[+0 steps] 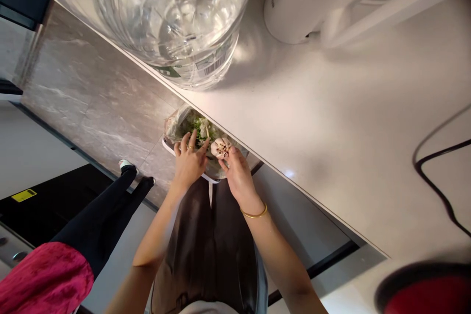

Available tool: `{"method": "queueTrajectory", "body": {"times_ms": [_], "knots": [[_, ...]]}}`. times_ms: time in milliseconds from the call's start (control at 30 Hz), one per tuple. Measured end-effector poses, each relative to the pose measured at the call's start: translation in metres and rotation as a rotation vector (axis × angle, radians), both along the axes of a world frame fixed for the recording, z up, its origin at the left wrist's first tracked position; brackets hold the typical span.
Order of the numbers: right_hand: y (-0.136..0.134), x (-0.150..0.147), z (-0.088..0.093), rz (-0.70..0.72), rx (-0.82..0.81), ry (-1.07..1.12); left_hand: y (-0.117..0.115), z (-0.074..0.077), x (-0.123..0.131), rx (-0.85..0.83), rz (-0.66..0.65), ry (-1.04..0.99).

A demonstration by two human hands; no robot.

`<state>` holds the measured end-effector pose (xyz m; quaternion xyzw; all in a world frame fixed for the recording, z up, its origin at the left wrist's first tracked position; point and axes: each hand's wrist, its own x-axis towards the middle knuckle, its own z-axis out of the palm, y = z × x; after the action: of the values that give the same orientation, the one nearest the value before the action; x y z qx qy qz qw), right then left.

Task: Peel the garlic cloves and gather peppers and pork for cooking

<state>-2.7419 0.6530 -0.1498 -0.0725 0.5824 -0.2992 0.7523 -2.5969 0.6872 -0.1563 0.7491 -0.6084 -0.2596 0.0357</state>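
Observation:
A whole garlic bulb [221, 148] is held in my right hand [237, 171], pinched between thumb and fingers, with a gold bangle on that wrist. Just left of the bulb is my left hand [190, 157], its fingers spread and its fingertips near the garlic's stem. A ring shows on one finger. Both hands are above a lined waste bin [169, 146]. Inside the bin lie green and whitish vegetable scraps [198, 125]. My left palm is turned away from view.
A large clear water bottle [191, 34] stands at the edge of the white countertop [331, 122]. Beyond it is a white appliance [294, 5]. A black cable [434, 181] lies at right. Another person in dark trousers [99, 221] stands at left on the tiled floor [99, 93].

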Motion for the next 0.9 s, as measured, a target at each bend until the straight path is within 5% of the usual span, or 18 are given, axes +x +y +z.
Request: {"method": "queueTrajectory", "body": {"times_ms": [133, 300, 567, 667, 900], "knots": [[0.004, -0.002, -0.004, -0.013, -0.161, 0.110, 0.000, 0.000, -0.007, 0.027, 0.028, 0.089], [0.006, -0.005, -0.004, 0.072, -0.246, 0.109, 0.003, 0.008, -0.020, -0.074, 0.268, 0.568], [0.008, -0.014, 0.016, 0.457, -0.692, 0.426, 0.005, 0.025, -0.031, -0.126, 0.102, 0.695], [0.003, -0.015, 0.022, 0.431, -0.762, 0.468, 0.004, 0.029, -0.034, -0.144, 0.132, 0.703], [-0.015, -0.020, 0.030, 0.306, -0.703, 0.417, -0.013, 0.037, -0.049, -0.145, 0.461, 1.026]]}}
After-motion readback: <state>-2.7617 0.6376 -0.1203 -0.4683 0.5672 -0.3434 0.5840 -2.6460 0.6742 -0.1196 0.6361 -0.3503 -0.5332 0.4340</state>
